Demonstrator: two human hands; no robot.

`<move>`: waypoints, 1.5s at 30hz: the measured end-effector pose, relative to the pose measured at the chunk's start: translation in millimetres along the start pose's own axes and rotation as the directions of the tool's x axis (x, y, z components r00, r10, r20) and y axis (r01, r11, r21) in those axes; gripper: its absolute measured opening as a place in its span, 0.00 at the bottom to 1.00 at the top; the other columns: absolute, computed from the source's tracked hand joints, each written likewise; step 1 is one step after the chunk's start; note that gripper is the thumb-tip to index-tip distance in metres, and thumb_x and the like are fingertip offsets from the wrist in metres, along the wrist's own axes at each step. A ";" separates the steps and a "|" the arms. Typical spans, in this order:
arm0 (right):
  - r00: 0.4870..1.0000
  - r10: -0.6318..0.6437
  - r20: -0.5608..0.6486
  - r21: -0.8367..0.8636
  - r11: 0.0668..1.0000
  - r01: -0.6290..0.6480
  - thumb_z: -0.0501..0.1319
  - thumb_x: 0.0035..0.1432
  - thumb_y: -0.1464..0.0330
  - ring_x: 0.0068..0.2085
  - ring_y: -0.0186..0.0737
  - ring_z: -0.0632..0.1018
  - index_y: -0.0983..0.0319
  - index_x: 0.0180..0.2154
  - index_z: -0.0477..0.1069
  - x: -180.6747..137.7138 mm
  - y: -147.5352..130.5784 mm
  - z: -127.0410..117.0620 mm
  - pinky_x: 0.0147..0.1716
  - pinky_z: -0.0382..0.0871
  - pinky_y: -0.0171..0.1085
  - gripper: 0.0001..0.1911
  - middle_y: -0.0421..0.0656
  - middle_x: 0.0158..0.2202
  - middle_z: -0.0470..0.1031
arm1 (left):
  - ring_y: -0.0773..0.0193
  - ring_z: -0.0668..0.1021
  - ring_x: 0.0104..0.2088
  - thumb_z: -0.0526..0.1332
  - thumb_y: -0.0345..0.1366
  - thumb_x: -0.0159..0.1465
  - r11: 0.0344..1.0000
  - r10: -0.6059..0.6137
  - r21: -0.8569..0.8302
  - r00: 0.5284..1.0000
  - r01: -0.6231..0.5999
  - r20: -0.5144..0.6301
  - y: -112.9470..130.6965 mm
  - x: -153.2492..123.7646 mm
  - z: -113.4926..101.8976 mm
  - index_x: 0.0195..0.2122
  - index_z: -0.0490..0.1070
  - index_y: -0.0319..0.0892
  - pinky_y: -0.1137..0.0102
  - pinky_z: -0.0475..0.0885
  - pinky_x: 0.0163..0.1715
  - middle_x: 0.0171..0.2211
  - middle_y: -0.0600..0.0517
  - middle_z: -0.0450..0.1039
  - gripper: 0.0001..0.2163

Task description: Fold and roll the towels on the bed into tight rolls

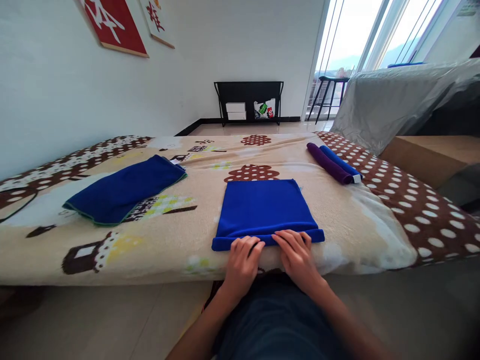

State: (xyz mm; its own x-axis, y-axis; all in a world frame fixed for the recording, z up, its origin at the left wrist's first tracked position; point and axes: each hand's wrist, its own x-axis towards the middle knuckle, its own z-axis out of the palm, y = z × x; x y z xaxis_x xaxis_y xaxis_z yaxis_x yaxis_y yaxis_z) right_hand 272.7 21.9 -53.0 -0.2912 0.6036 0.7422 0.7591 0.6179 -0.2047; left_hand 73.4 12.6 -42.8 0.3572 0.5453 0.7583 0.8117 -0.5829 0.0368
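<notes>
A bright blue towel (266, 207) lies flat on the patterned blanket (187, 225), its near edge rolled into a thin tube. My left hand (243, 262) and my right hand (295, 252) sit side by side on that rolled edge, fingers curled over it. A darker blue folded towel (125, 190) rests to the left. Two rolled towels lie at the far right: a purple one (328, 162) and a blue one (341, 161).
The bed's near edge runs just in front of my knees. A brown dotted part of the blanket (412, 200) covers the right side. A black shelf (249, 102) stands against the far wall, and a covered piece of furniture (393, 100) is at the right.
</notes>
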 end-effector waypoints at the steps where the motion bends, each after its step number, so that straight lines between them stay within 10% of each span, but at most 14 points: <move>1: 0.999 -0.016 0.036 0.009 1.000 0.016 0.53 0.67 0.76 0.56 0.42 0.74 0.57 0.57 0.70 1.8 -2.9 2.5 0.56 0.59 0.45 0.21 0.44 0.54 0.77 | 0.57 0.77 0.49 0.56 0.24 0.68 0.999 0.024 -0.029 1.000 -0.023 0.014 1.5 0.6 4.0 0.51 0.71 0.41 0.60 0.67 0.53 0.46 0.45 0.78 0.13; 11: 0.993 0.103 0.054 -0.180 0.979 -0.092 0.55 0.70 0.68 0.58 0.45 0.75 0.60 0.59 0.69 -15.3 60.4 -28.3 0.62 0.55 0.48 0.18 0.45 0.57 0.76 | 0.53 0.78 0.50 0.60 0.27 0.66 0.981 -0.162 0.109 0.987 0.163 -0.020 -55.2 -22.9 -27.1 0.51 0.72 0.42 0.53 0.63 0.56 0.46 0.47 0.80 0.13; 21: 0.992 0.005 0.130 -0.023 1.000 -0.002 0.52 0.71 0.68 0.60 0.42 0.74 0.60 0.60 0.69 17.5 -12.7 5.3 0.62 0.58 0.46 0.19 0.44 0.58 0.75 | 0.56 0.72 0.61 0.51 0.28 0.70 0.998 0.049 -0.044 0.958 -0.038 0.284 -8.4 17.1 -1.5 0.61 0.66 0.37 0.58 0.63 0.60 0.61 0.44 0.71 0.19; 32: 0.974 0.156 0.167 -0.213 0.970 -0.119 0.50 0.72 0.61 0.65 0.46 0.68 0.58 0.64 0.63 -18.6 79.0 -33.1 0.61 0.58 0.50 0.23 0.45 0.63 0.69 | 0.56 0.71 0.63 0.49 0.39 0.74 0.990 -0.135 0.022 0.904 0.137 0.405 -92.6 -8.8 -35.7 0.63 0.66 0.48 0.52 0.58 0.61 0.62 0.48 0.70 0.19; 36: 0.962 0.121 0.244 -0.080 0.991 -0.104 0.50 0.72 0.63 0.65 0.40 0.67 0.58 0.68 0.53 -27.6 94.0 -46.0 0.63 0.58 0.47 0.26 0.45 0.65 0.67 | 0.56 0.67 0.66 0.50 0.40 0.73 0.989 -0.142 0.021 0.882 0.148 0.449 -102.5 -13.5 -47.2 0.64 0.63 0.52 0.51 0.53 0.63 0.63 0.48 0.68 0.19; 45: 0.954 0.141 0.266 0.069 0.984 -0.165 0.54 0.70 0.61 0.62 0.44 0.71 0.55 0.57 0.66 -29.0 108.1 -58.9 0.60 0.64 0.49 0.17 0.44 0.64 0.68 | 0.53 0.61 0.69 0.52 0.41 0.72 0.980 -0.153 -0.036 0.855 0.197 0.495 -110.1 -20.0 -65.7 0.64 0.63 0.52 0.51 0.56 0.63 0.68 0.46 0.61 0.19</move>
State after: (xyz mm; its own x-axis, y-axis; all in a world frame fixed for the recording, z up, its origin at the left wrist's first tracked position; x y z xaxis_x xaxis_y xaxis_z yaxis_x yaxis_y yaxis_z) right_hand 397.5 41.4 -59.0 -0.3258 0.7968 0.5089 0.7549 0.5433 -0.3674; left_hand -53.5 26.3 -19.3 0.4097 0.8542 0.3202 0.8491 -0.4854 0.2083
